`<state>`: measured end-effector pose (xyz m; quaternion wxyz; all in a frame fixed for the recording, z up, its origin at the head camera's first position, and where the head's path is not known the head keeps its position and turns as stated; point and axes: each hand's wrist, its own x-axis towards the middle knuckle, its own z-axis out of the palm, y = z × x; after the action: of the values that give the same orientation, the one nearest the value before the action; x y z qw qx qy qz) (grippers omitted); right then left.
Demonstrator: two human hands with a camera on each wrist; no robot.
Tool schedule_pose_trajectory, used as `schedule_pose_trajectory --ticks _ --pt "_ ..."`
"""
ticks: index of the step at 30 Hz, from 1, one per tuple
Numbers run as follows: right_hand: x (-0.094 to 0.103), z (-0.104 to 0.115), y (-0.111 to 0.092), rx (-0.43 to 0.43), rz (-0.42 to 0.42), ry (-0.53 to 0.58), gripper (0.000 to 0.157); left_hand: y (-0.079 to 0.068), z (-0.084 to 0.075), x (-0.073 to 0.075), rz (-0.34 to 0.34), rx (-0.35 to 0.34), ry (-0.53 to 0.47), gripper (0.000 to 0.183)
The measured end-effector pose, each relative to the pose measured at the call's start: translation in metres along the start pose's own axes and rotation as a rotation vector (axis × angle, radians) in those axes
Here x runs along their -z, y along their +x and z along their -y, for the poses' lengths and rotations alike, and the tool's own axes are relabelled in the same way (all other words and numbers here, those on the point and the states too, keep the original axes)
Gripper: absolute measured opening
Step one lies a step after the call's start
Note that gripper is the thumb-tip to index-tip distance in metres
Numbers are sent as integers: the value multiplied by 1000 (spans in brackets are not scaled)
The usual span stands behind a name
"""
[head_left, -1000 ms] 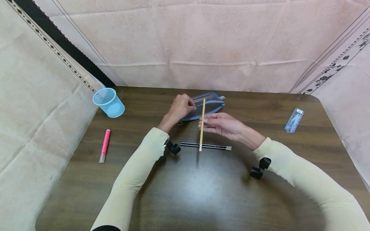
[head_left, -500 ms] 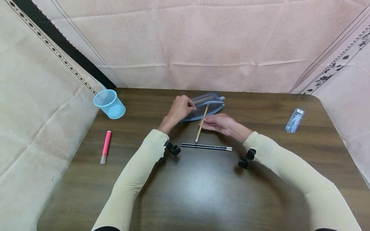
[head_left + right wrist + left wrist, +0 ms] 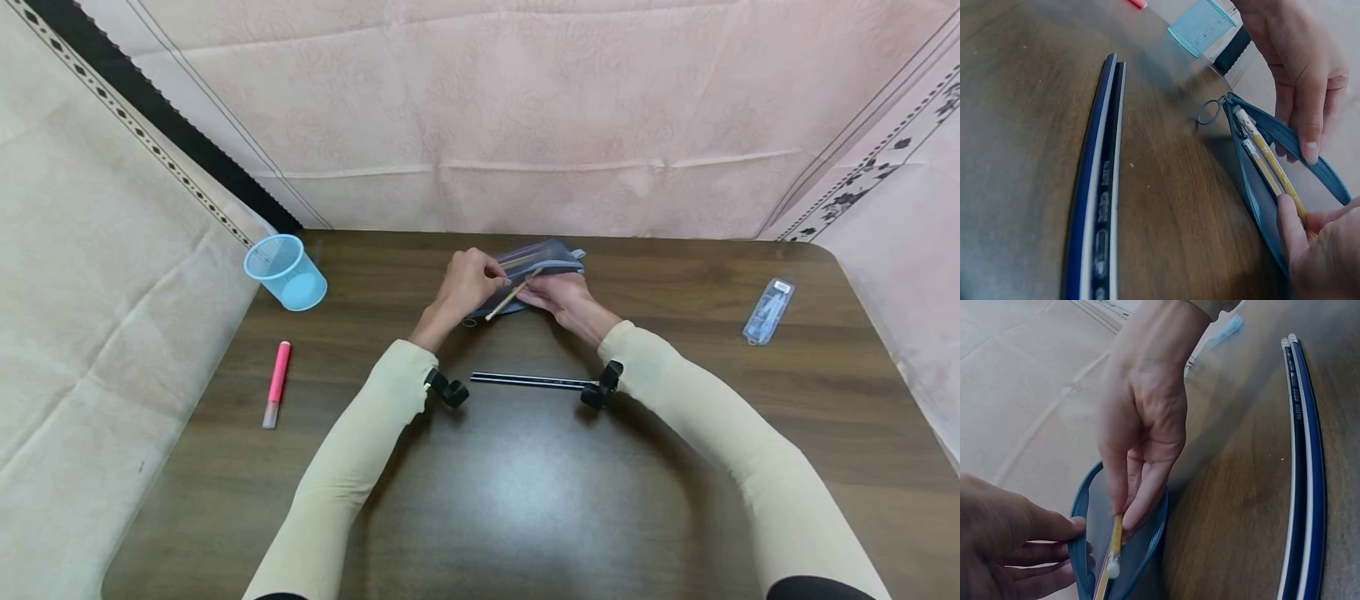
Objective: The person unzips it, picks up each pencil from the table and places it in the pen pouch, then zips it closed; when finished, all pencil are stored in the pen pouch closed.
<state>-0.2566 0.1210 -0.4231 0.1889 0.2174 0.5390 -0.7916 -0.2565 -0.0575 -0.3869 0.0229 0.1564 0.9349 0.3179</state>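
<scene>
A blue zip pencil case (image 3: 551, 252) with see-through sides lies near the table's back edge, its mouth parted. My left hand (image 3: 467, 283) pinches one zip edge (image 3: 1300, 140) between thumb and fingers. In my right hand (image 3: 564, 298), thumb and fingertips grip a yellow pencil (image 3: 501, 307). Its white eraser end points back toward me, and its front part reaches into the case mouth. Alongside it, a second yellow pencil (image 3: 1259, 161) shows inside the case in the right wrist view. Two dark striped pencils (image 3: 525, 381) lie side by side on the table, nearer me.
On the left stand a light-blue cup (image 3: 288, 271) and, nearer me, a pink capped marker (image 3: 277, 383) lying flat. A clear-blue oblong item (image 3: 768, 312) lies at the far right. Cloth (image 3: 525, 108) hangs behind the wooden table (image 3: 517, 483).
My right hand has moved away from me and left to the pencil case, tilting the yellow pencil down into its mouth. The left hand stays on the zip edge.
</scene>
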Motion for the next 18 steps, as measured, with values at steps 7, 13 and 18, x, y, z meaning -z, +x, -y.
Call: schedule_pose_trajectory --ticks 7,13,18 --pt "-15 -4 7 109 -73 -17 39 1 2 0 -10 -22 9 11" --pt "-27 -12 18 186 -155 47 34 1 0 0 -9 -18 2 11" --pt "-35 -15 20 141 -218 105 34 1 -1 -1 3 -3 -5 11"
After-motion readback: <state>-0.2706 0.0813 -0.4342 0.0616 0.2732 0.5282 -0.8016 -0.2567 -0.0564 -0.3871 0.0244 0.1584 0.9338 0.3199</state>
